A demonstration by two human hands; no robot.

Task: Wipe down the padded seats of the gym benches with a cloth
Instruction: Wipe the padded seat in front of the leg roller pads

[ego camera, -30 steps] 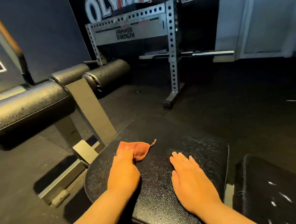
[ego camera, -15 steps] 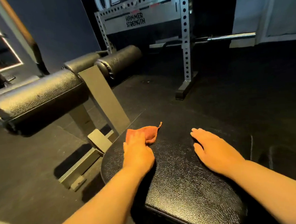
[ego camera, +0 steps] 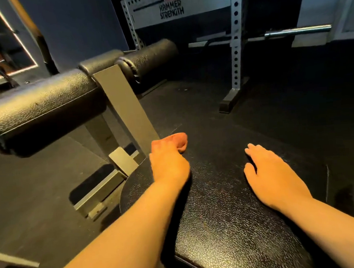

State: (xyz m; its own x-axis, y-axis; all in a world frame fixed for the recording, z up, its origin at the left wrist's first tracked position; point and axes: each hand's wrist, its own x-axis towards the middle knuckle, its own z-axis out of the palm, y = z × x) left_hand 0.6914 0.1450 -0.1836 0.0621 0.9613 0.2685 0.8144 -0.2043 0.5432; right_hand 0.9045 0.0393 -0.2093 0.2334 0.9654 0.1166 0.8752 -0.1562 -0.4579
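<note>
A black padded bench seat (ego camera: 225,203) with a pebbled surface fills the lower middle of the view. My left hand (ego camera: 167,161) lies on its far left part and presses a small orange cloth (ego camera: 179,141) against the pad; only the cloth's far end shows past my fingers. My right hand (ego camera: 273,175) rests flat on the right side of the seat, fingers straight and slightly spread, holding nothing.
Another machine with black pads (ego camera: 42,105) and roller cushions (ego camera: 152,58) on a grey steel frame (ego camera: 126,108) stands to the left. A grey Hammer Strength rack (ego camera: 236,46) with a barbell (ego camera: 296,31) stands behind. Dark rubber floor (ego camera: 295,104) lies around.
My left hand has slid the cloth forward along the seat and now covers most of it. My right hand has stayed flat on the pad. The view has moved closer.
</note>
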